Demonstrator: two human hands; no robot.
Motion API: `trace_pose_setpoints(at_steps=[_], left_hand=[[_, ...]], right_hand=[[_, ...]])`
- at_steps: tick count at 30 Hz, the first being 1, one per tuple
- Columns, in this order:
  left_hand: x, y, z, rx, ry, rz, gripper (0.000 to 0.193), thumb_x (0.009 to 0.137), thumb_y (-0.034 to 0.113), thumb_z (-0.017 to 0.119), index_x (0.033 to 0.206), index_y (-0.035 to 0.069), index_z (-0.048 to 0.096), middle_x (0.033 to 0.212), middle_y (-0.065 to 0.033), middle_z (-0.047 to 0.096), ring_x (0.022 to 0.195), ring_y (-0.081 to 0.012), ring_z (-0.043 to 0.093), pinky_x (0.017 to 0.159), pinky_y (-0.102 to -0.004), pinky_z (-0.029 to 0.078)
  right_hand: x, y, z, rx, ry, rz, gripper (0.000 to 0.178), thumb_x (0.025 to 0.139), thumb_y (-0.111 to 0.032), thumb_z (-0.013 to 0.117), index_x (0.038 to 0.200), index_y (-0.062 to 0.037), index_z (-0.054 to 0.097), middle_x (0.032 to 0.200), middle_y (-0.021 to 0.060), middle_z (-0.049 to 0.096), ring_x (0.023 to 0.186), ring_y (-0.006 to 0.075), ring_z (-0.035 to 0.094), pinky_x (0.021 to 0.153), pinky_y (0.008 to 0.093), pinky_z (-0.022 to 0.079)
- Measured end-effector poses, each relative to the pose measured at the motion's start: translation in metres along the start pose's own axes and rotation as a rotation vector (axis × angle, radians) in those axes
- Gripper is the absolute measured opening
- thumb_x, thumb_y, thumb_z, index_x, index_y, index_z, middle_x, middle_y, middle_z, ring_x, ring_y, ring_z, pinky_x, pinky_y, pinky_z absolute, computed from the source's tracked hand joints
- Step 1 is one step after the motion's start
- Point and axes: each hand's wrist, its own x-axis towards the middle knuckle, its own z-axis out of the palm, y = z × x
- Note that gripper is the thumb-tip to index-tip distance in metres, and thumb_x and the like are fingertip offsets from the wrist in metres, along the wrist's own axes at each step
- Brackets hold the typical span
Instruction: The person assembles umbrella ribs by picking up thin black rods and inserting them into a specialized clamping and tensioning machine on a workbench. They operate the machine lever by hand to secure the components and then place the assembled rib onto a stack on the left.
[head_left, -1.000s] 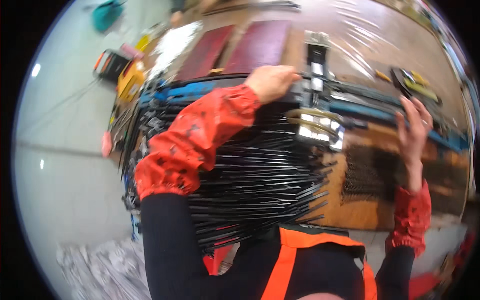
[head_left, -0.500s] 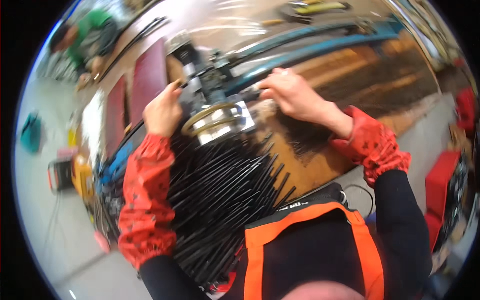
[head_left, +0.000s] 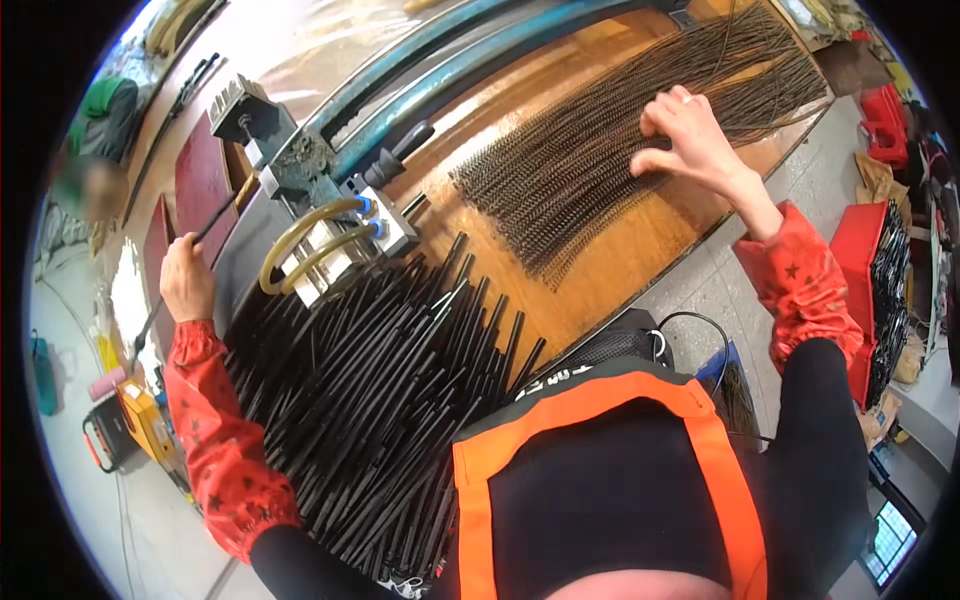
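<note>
The right hand [head_left: 697, 142], grip wide, is over springs [head_left: 585, 165] slanting to upper right; the left hand [head_left: 188, 282] holds a black rod [head_left: 219, 215].

Red sleeves [head_left: 802, 285] bear a dark star pattern; apron straps [head_left: 726, 470] show bright orange, rods [head_left: 365, 385] black, springs [head_left: 590, 165] dark brown, rails [head_left: 440, 90] teal-blue, the table [head_left: 592, 295] orange-brown.

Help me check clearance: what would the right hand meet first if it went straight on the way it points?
Probably the dark coiled springs, spread ahead of and below the right hand; height is unclear, so it might pass above them.
</note>
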Motion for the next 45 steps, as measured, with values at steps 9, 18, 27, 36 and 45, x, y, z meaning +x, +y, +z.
trace_pose_setpoints(at_steps=[9, 18, 27, 36, 45], left_hand=[[0.013, 0.032, -0.045, 0.204, -0.071, 0.012, 0.032, 0.098, 0.026, 0.060, 0.129, 0.030, 0.064, 0.098, 0.0049, 0.068, 0.095, -0.0145, 0.064, 0.079, -0.0339, 0.043], [-0.053, 0.176, -0.178, -0.442, -0.321, -0.214, 0.011, 0.088, 0.016, 0.072, 0.092, 0.006, 0.070, 0.086, -0.0091, 0.069, 0.081, -0.0294, 0.064, 0.073, -0.0387, 0.053], [-0.040, 0.208, -0.149, -0.601, -0.613, -0.218, 0.030, 0.090, 0.014, 0.066, 0.120, 0.010, 0.065, 0.095, -0.0135, 0.065, 0.091, -0.0340, 0.065, 0.079, -0.0433, 0.053], [-0.023, 0.220, -0.158, -0.499, -0.447, -0.072, 0.052, 0.094, 0.020, 0.063, 0.144, 0.031, 0.054, 0.069, -0.0064, 0.053, 0.058, -0.0261, 0.059, 0.051, -0.0401, 0.048], [0.022, 0.256, -0.170, -0.559, -0.389, -0.051, 0.056, 0.090, 0.017, 0.069, 0.143, 0.029, 0.056, 0.067, -0.0065, 0.050, 0.056, -0.0268, 0.058, 0.050, -0.0415, 0.046]], right_hand=[[0.043, -0.072, 0.025, 0.374, -0.247, -0.418, 0.028, 0.080, -0.027, 0.078, 0.080, -0.0084, 0.056, 0.083, 0.0071, 0.055, 0.086, 0.0301, 0.053, 0.077, 0.0427, 0.041], [0.056, -0.105, 0.010, 0.198, -0.158, -0.416, 0.012, 0.075, -0.002, 0.066, 0.082, -0.0049, 0.056, 0.079, 0.0108, 0.058, 0.079, 0.0329, 0.058, 0.071, 0.0417, 0.046], [0.049, -0.134, 0.029, 0.538, -0.161, -0.285, 0.007, 0.096, -0.007, 0.060, 0.100, -0.0017, 0.060, 0.075, 0.0103, 0.056, 0.066, 0.0224, 0.056, 0.062, 0.0340, 0.047], [0.075, -0.140, 0.032, 0.679, -0.386, -0.276, 0.019, 0.095, -0.019, 0.065, 0.099, -0.0007, 0.069, 0.083, 0.0158, 0.070, 0.073, 0.0291, 0.069, 0.068, 0.0357, 0.052], [0.042, -0.131, 0.043, 0.876, 0.019, -0.219, 0.022, 0.090, -0.022, 0.073, 0.103, -0.0044, 0.073, 0.086, 0.0175, 0.071, 0.079, 0.0342, 0.070, 0.069, 0.0400, 0.055]])
